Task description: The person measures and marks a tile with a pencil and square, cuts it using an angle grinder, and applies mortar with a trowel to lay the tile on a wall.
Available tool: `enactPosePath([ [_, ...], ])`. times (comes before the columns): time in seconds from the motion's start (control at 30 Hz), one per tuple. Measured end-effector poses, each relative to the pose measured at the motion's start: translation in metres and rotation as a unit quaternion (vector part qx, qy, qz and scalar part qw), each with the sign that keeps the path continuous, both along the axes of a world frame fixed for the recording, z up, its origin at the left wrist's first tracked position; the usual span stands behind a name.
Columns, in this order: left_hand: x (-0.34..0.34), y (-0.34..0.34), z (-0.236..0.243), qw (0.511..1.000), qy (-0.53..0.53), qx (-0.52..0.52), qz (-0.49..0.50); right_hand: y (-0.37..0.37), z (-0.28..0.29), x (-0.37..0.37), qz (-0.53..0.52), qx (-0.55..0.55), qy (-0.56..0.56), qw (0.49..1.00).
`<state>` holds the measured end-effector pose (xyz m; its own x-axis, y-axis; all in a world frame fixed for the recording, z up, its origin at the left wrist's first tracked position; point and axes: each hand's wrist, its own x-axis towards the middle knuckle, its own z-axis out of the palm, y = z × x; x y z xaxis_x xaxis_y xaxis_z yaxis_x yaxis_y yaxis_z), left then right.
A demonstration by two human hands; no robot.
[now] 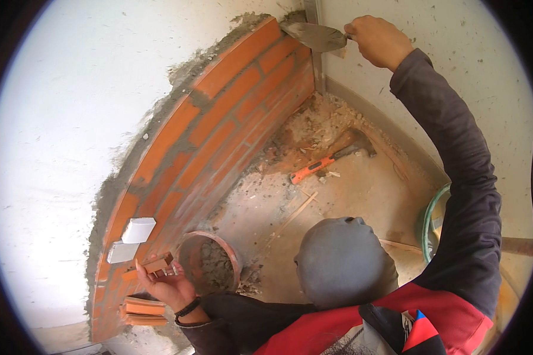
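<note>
Trowel [318, 38] is held rn in the right hand [382, 42], up at the far top end of the brick panel [216, 127], right by the corner. Fingers are curled round the handle end, tho most of the handle is hidden. Blade's smeared w/ grey mortar, so some extra wt out front is to be expected. Stiff metal, prob thin, no real worry abt breakage. Best gripped well back on the handle, w/ the blade kept level so nothing's lost off it. Wet mix on the grip would make it slippery imo.

In the left hand [170, 290] a short brick piece [157, 264] is pinched between thumb & fingers, near the white boxes [138, 231]; whether the panel is being touched can't be told. Prob light enough for one hand, rigid but brittle, so corners could be chipped if it's dropped. Looks matte, so decent friction is expected. Should be taken by the edges near the middle, w/ the broad face left free.

More pieces are piled in a stack [143, 310] just beside the left wrist; one at a time is advised b/c loose ones could be knocked. Mortar bucket [237, 255] is parked near that hand too.
</note>
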<state>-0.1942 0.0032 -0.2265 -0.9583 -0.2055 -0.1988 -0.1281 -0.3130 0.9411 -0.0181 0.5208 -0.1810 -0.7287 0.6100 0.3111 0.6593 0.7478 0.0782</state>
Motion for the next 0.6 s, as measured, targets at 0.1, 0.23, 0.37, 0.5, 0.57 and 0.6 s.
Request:
enactPosePath([
  [0.1, 0.002, -0.003, 0.004, 1.0, -0.001, -0.007, -0.01, 0.006, -0.009, 0.012, -0.022, -0.003, 0.019, 1.0],
  [0.23, 0.001, -0.011, 0.001, 1.0, 0.004, -0.004, -0.021, 0.011, -0.033, 0.016, -0.033, -0.05, 0.117, 0.991],
  [0.37, 0.001, -0.008, 0.0, 1.0, -0.005, 0.002, -0.007, 0.013, -0.07, 0.007, -0.036, -0.073, 0.122, 0.989],
  [0.5, 0.007, 0.002, 0.006, 1.0, 0.002, -0.004, -0.008, -0.005, -0.124, 0.021, -0.017, -0.238, 0.258, 0.936],
  [0.57, 0.006, 0.002, 0.005, 1.0, 0.011, -0.011, -0.004, -0.023, -0.153, 0.006, -0.005, -0.288, 0.339, 0.895],
  [0.6, 0.005, 0.002, 0.003, 1.0, 0.005, -0.019, -0.012, -0.028, -0.167, -0.003, -0.003, -0.313, 0.378, 0.871],
])
